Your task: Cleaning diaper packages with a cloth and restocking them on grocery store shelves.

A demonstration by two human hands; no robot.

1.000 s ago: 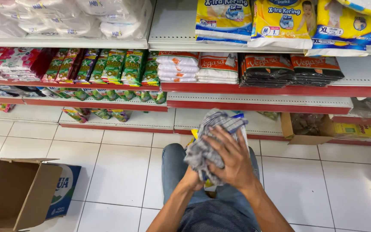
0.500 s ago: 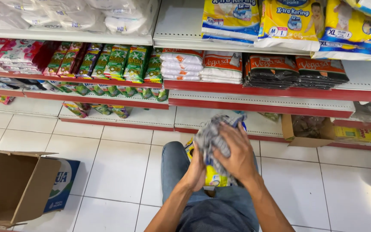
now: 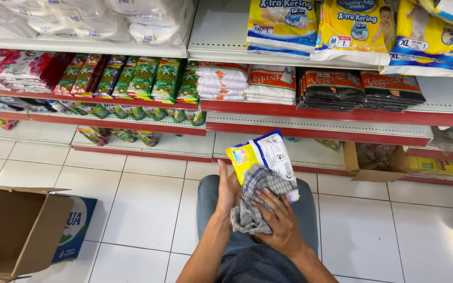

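My left hand (image 3: 228, 189) holds a flat plastic packet (image 3: 266, 155), yellow, white and blue, upright over my knee in jeans. My right hand (image 3: 279, 219) presses a grey checked cloth (image 3: 255, 202) against the lower front of the packet. The cloth covers the packet's bottom half. Both forearms reach up from the bottom edge of the head view.
An open brown cardboard box (image 3: 19, 230) lies on the white tiled floor at the left. Red-edged store shelves (image 3: 315, 128) ahead carry green sachets (image 3: 142, 78), stacked packs and yellow diaper bags (image 3: 352, 29). A small open carton (image 3: 376, 160) sits on the lowest shelf at right.
The cloth has slid down from the packet's top to its lower half, uncovering the yellow and white upper part. Both hands have dropped lower toward my lap.
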